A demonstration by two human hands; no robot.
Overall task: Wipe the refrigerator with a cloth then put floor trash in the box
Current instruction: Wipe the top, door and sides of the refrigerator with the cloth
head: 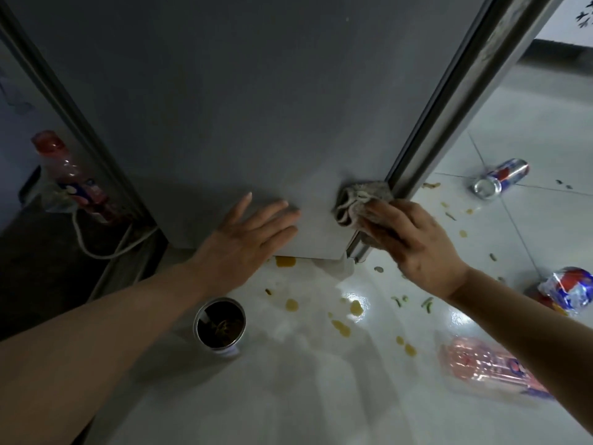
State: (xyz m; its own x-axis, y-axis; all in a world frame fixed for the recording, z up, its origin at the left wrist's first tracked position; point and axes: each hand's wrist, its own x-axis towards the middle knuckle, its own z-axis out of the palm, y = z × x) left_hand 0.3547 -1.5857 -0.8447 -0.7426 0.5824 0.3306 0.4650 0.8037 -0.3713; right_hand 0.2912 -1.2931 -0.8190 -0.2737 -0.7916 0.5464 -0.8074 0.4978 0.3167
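The grey refrigerator (244, 107) fills the upper middle of the head view, its bottom edge just above the white floor. My right hand (410, 242) presses a bunched grey cloth (359, 200) against the fridge's lower right corner, by the metal edge strip (449, 107). My left hand (247, 236) lies flat with spread fingers on the lower fridge face, left of the cloth. Floor trash lies around: an open tin can (220, 326) standing upright, a drinks can (500, 179) on its side, a crumpled wrapper (568, 290) and a pink plastic bottle (491, 367). No box is in view.
Yellow spill drops (285, 261) and small green scraps (426, 303) dot the tiles below the fridge. In the dark gap at left stands a plastic bottle (67, 175) beside a white cable (106, 248).
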